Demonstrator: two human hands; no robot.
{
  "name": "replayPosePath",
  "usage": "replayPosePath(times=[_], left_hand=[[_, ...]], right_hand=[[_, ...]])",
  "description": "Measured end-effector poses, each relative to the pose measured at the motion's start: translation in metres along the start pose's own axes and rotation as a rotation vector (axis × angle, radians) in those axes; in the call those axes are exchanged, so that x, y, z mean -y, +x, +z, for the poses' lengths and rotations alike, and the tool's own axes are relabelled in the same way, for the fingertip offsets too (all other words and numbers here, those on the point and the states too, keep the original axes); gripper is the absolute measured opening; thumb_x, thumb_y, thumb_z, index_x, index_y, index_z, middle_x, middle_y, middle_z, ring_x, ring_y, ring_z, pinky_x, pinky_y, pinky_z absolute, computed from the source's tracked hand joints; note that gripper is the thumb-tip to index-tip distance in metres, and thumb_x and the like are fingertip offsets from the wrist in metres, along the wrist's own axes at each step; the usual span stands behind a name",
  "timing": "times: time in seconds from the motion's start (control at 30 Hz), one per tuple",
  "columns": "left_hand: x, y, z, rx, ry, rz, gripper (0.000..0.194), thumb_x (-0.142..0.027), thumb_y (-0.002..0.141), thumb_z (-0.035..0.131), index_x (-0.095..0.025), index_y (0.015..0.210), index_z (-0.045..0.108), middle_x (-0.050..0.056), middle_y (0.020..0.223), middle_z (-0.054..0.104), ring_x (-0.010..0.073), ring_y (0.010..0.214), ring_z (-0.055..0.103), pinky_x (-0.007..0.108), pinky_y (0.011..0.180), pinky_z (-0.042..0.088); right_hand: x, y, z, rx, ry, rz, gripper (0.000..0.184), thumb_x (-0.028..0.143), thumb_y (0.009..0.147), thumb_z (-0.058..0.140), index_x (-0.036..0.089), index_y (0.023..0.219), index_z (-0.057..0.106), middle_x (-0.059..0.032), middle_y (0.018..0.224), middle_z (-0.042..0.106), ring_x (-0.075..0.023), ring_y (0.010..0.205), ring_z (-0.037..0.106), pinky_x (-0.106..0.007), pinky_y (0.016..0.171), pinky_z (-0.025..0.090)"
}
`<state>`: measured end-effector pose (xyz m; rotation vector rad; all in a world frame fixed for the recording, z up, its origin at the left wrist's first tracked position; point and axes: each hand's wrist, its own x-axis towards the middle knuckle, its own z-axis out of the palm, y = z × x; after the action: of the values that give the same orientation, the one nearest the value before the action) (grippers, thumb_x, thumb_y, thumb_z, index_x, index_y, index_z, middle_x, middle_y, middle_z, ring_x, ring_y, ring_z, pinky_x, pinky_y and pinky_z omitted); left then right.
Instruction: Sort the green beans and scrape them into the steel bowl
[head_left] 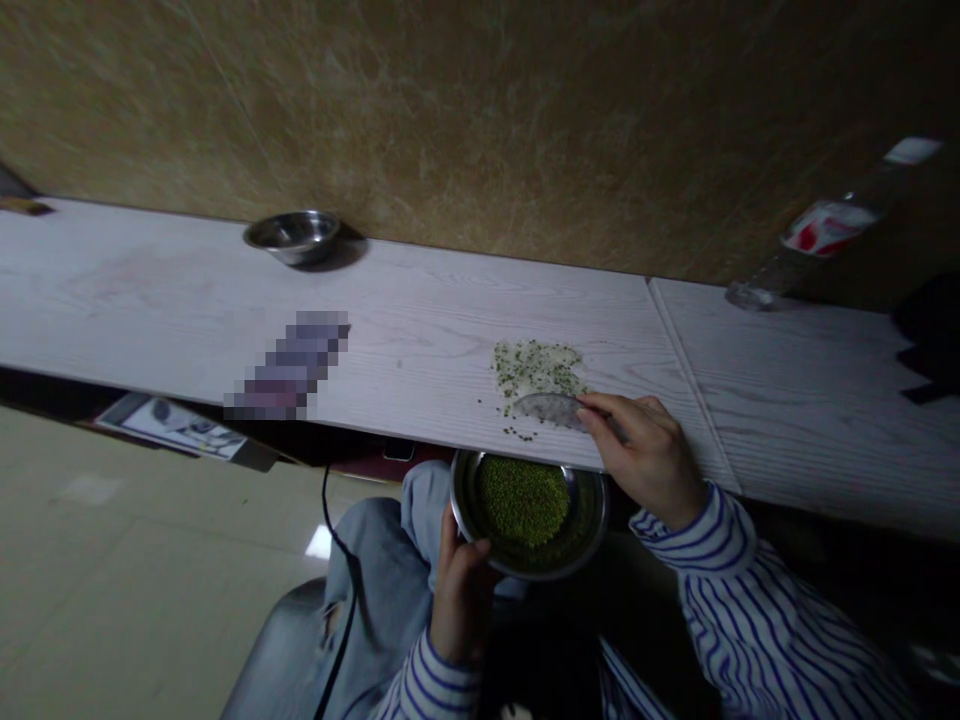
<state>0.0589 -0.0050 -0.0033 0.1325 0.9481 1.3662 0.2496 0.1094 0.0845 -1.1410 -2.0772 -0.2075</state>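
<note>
My left hand grips the left rim of a steel bowl, holding it just below the front edge of the table. Green beans, which look like mung beans, cover the bottom of the bowl. Between the fingers and thumb of my right hand is a flat grey blade-shaped scraper; its exact kind is unclear. The scraper lies low over the tabletop, at the near side of a spread of white grains mixed with green beans. A few loose beans lie between the scraper and the table edge.
A second steel bowl stands near the wall. A pixelated flat object lies left on the white table. At the right, a clear plastic bottle stands by the wall. A black cable hangs beside my legs.
</note>
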Motion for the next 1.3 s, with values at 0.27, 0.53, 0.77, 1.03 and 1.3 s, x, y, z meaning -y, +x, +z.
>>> replayPosePath(times=[0.27, 0.53, 0.77, 1.03, 1.3], left_hand=[[-0.001, -0.0019, 0.0025, -0.009, -0.02, 0.015, 0.068, -0.021, 0.073, 0.067, -0.027, 0.139, 0.053, 0.006, 0.118, 0.068, 0.0279, 0.103, 0.066, 0.038, 0.078, 0.057], [0.0014, 0.0022, -0.0029, 0.02, -0.03, 0.01, 0.073, -0.022, 0.072, 0.069, -0.029, 0.143, 0.05, 0.007, 0.124, 0.067, 0.0293, 0.105, 0.066, 0.038, 0.08, 0.057], [0.0026, 0.0031, -0.0051, 0.01, -0.034, 0.003, 0.073, -0.022, 0.072, 0.069, -0.032, 0.142, 0.052, 0.005, 0.125, 0.067, 0.0282, 0.105, 0.065, 0.035, 0.075, 0.057], [0.0004, -0.0009, 0.0007, -0.001, -0.032, 0.02, 0.075, -0.022, 0.072, 0.069, -0.028, 0.145, 0.05, 0.008, 0.128, 0.066, 0.0309, 0.11, 0.064, 0.036, 0.076, 0.057], [0.0036, 0.0021, -0.0038, 0.026, -0.029, 0.022, 0.07, -0.021, 0.073, 0.067, -0.031, 0.141, 0.053, 0.006, 0.128, 0.065, 0.0304, 0.113, 0.063, 0.035, 0.075, 0.057]], right_hand=[[0.004, 0.0048, 0.0062, 0.023, 0.018, -0.008, 0.008, 0.017, 0.093, 0.063, 0.017, 0.1, 0.067, -0.0052, 0.086, 0.079, -0.0186, 0.073, 0.074, -0.033, 0.071, 0.047], [0.0069, 0.0034, 0.0049, 0.053, 0.031, -0.01, 0.01, 0.015, 0.094, 0.061, 0.016, 0.103, 0.067, -0.0065, 0.09, 0.079, -0.0187, 0.077, 0.074, -0.033, 0.072, 0.047], [0.0038, 0.0041, 0.0079, 0.043, 0.023, -0.007, 0.01, 0.016, 0.094, 0.061, 0.016, 0.103, 0.067, -0.007, 0.09, 0.08, -0.0192, 0.077, 0.074, -0.033, 0.071, 0.047], [0.0048, 0.0022, 0.0059, 0.064, 0.048, -0.008, 0.01, 0.017, 0.095, 0.061, 0.018, 0.103, 0.066, -0.0064, 0.092, 0.08, -0.0191, 0.079, 0.074, -0.034, 0.073, 0.047], [0.0058, 0.0022, 0.0056, 0.087, 0.069, -0.005, 0.01, 0.017, 0.095, 0.061, 0.018, 0.103, 0.067, -0.0052, 0.09, 0.08, -0.0186, 0.078, 0.074, -0.034, 0.074, 0.048]])
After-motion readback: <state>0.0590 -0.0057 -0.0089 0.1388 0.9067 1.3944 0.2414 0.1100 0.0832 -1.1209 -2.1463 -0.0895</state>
